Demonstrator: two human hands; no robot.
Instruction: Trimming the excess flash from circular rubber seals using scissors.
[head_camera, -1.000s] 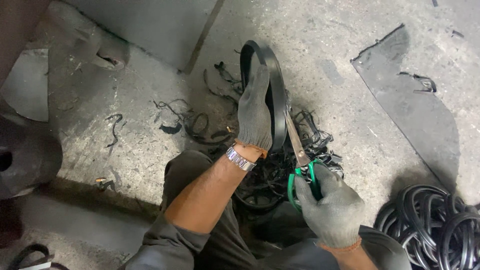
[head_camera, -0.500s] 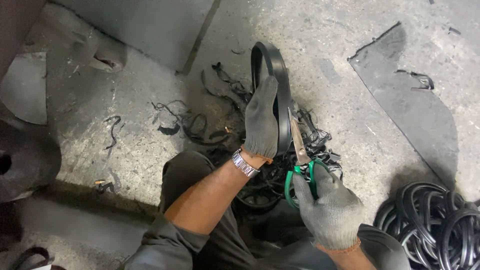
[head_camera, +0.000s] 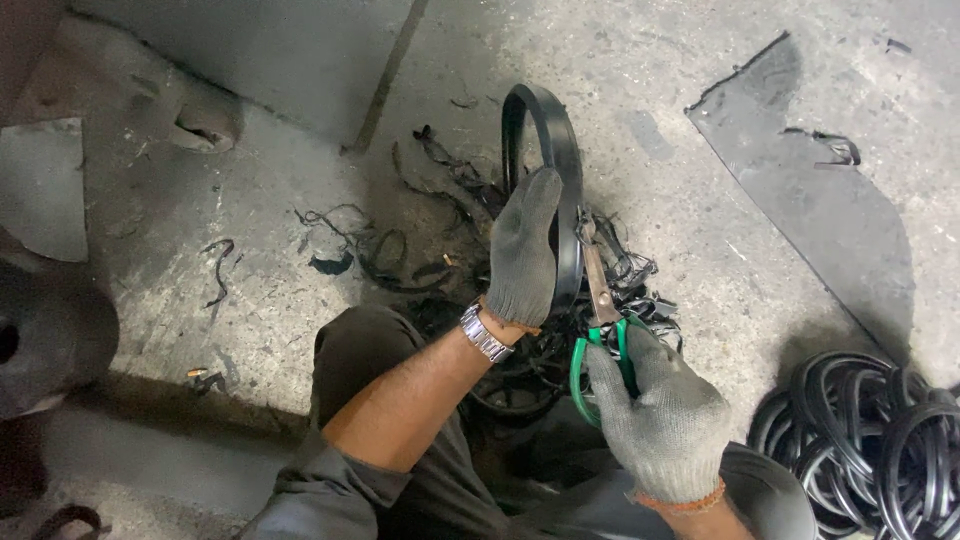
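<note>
Left hand (head_camera: 523, 255) grips the black rubber ring (head_camera: 560, 170) upright; right hand (head_camera: 660, 405) holds green-handled scissors (head_camera: 601, 300), blades at its edge. I judge trimming underway, though blade contact is unclear. Next: steady the ring and close the blades.

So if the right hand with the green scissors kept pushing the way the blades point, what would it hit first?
Most likely the black rubber ring held by the left hand. The right hand aims the scissors up at the ring's edge; the tips look right at it, though depth is unclear.
</note>
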